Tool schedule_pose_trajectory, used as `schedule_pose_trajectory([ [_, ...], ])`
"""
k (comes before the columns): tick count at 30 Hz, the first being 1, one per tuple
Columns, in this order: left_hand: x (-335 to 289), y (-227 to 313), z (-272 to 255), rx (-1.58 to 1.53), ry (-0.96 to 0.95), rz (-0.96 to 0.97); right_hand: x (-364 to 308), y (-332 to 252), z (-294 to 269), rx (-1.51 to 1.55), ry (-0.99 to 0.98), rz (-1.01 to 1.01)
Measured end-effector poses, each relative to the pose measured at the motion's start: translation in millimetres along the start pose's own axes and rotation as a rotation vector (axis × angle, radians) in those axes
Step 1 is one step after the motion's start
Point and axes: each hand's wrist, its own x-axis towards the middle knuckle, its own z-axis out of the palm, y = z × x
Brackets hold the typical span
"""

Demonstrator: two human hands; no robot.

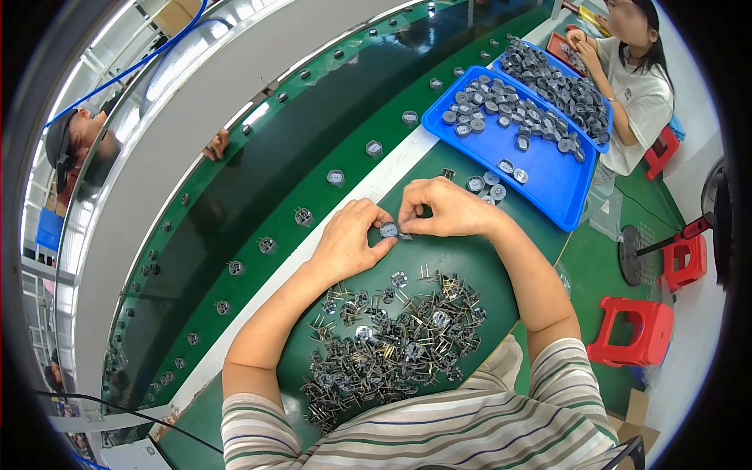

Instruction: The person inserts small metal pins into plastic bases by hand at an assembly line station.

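A small round grey plastic housing (389, 229) is pinched between the thumb and fingers of my left hand (345, 243), just above the green table. My right hand (453, 207) is close beside it, thumb and fingertips pressed together at the housing's right side. Whatever those fingertips hold is too small to name. Between my forearms spreads a heap of small round circuit boards with metal pins (407, 337). Several loose grey housings (476, 184) lie beyond my right hand, by a blue tray (540, 192) that holds many more.
A second blue tray (607, 141) full of grey parts stands farther back, near a co-worker (638, 94). To the left runs a green conveyor (313, 141) with spaced parts, behind a white edge strip (384, 178). Red stools (633, 329) and a fan (631, 254) stand at right.
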Motion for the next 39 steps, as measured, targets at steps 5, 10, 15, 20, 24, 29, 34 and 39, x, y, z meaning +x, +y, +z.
schedule_pose_trajectory([
  [5,1.4,0.8,-1.8,-0.038,-0.048,-0.082,12.0,0.3,24.8,-0.002,0.242,-0.046],
  [10,-0.7,-4.0,3.3,-0.03,0.02,-0.041,14.7,4.5,39.5,-0.12,0.322,-0.026],
  [15,0.9,0.2,-0.1,-0.021,-0.025,-0.095,10.1,-0.6,33.6,-0.09,0.264,-0.132],
  [20,1.6,1.6,-0.6,-0.02,-0.022,-0.102,7.8,-4.3,24.5,0.05,0.166,-0.155],
  [24,0.6,-3.0,3.7,-0.054,0.045,-0.033,10.7,0.3,21.8,0.017,0.207,-0.11],
  [29,1.8,-0.1,0.9,-0.057,-0.016,-0.11,12.0,4.1,26.3,0.028,0.233,-0.059],
  [34,1.8,-0.6,2.4,-0.086,-0.006,-0.104,7.5,1.8,26.3,-0.146,0.295,-0.122],
  [39,0.1,-1.5,3.1,-0.056,0.002,-0.095,5.9,-14.1,31.2,-0.317,0.303,-0.138],
])
